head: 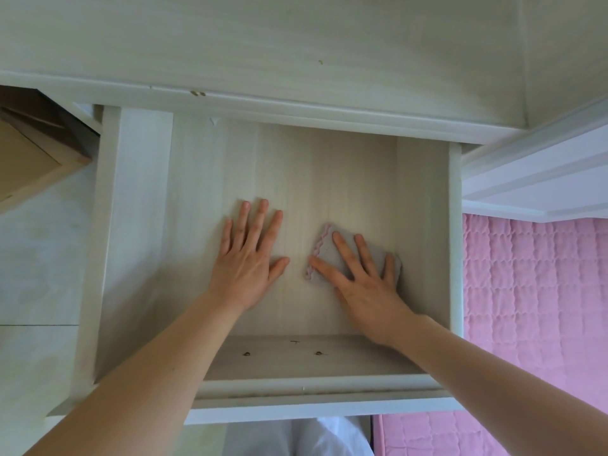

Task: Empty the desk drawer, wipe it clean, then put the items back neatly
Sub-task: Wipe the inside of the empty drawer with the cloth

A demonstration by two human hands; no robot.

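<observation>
Head view, one frame.

Drawer (138,225): one, pale wood, pulled out from under the table (263,44), seen from above. Its floor holds only one cloth and two hands. Near inner wall carries two small screw marks (246,353), left and right of centre, and one faint mark above them.

Cloth (324,255): one, grey with a pink scalloped edge along its left side, folded small, lying flat on the drawer floor right of centre, near the right wall but apart from it.

Left hand (246,255): one, palm down, fingers straight and spread, resting flat on the drawer floor left of the cloth, just beside it, not touching it; holds nothing.

Right hand (365,281): one, palm down, fingers straight and spread, pressing on top of the cloth; fingertips reach toward its far left edge.

Forearms: two, bare, entering from the near edge.

Bed cover (533,291): one, pink, quilted, right of the drawer.

Box (29,153): one, brown cardboard, far left, partly cut off.
</observation>
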